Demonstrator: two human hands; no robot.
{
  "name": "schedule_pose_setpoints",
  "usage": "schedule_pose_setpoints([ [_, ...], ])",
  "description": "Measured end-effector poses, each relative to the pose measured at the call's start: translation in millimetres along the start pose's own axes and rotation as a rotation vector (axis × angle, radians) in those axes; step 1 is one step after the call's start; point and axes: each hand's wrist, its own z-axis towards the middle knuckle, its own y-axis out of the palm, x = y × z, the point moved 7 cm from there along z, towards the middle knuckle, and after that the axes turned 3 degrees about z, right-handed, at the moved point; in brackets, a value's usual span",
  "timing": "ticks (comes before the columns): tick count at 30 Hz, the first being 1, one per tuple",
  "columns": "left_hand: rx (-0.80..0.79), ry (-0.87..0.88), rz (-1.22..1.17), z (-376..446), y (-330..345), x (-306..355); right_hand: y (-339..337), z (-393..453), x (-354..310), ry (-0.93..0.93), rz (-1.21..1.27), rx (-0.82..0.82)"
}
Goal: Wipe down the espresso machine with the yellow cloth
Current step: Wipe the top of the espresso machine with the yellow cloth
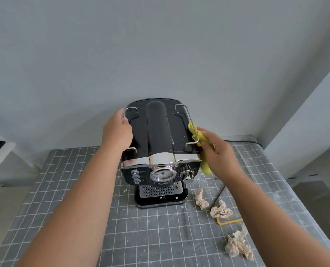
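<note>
A black and chrome espresso machine (156, 143) stands on the grey grid mat, its front with gauge and knob facing me. My left hand (118, 130) rests against the machine's upper left side, fingers curled near the wire rail. My right hand (221, 153) presses the yellow cloth (204, 160) against the machine's right side. The cloth bunches between my palm and the wall of the machine, reaching up to the right wire rail. White specks dot the top of the machine.
The grey grid mat (160, 237) covers the table. Three crumpled brownish paper wads (221, 211) lie to the right of the machine, next to a yellow wire (229, 221) and a thin dark rod (220, 193). A wall stands close behind.
</note>
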Motion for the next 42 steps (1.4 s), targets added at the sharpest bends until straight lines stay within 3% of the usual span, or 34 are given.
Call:
schedule_pose_setpoints([
  [7,0.004,0.01,-0.006,2.8,1.0,0.1,-3.1,-5.0,13.4,-0.162,-0.039,-0.082],
  [11,0.006,0.006,-0.024,3.6,0.5,-0.2,-2.2,-10.5,-4.5,-0.386,-0.282,-0.07],
  [15,-0.004,0.009,-0.01,4.0,1.0,-0.3,-4.4,-4.2,-7.2,-0.475,-0.469,0.014],
  [20,-0.006,0.013,-0.005,0.8,-0.1,0.0,-9.3,4.6,10.8,-0.324,-0.397,0.116],
  [26,-0.006,0.002,0.001,2.0,-0.1,0.4,-21.4,-15.4,-6.0,-0.35,-0.303,0.032],
  [29,-0.003,-0.003,-0.007,2.7,-0.2,0.4,-51.5,-7.7,-36.8,-0.334,-0.204,0.235],
  [31,0.0,-0.003,-0.02,2.8,-0.2,0.4,-50.3,7.4,-62.5,-0.341,-0.193,0.274],
  [33,0.003,0.004,-0.025,1.5,-0.2,1.7,-19.8,25.6,-85.4,-0.395,-0.301,0.099],
  [35,0.003,0.0,-0.033,1.8,0.1,0.4,23.9,37.9,-91.3,-0.427,-0.496,-0.262],
  [37,-0.002,-0.008,-0.026,2.5,0.4,-1.2,42.3,46.9,-86.9,-0.335,-0.662,-0.526],
  [40,-0.015,-0.001,-0.02,3.0,0.5,-1.6,39.7,60.2,-85.4,-0.243,-0.934,-0.658],
  [42,-0.015,0.002,-0.017,2.4,0.1,-0.8,38.8,70.2,-87.9,-0.287,-1.063,-0.593],
])
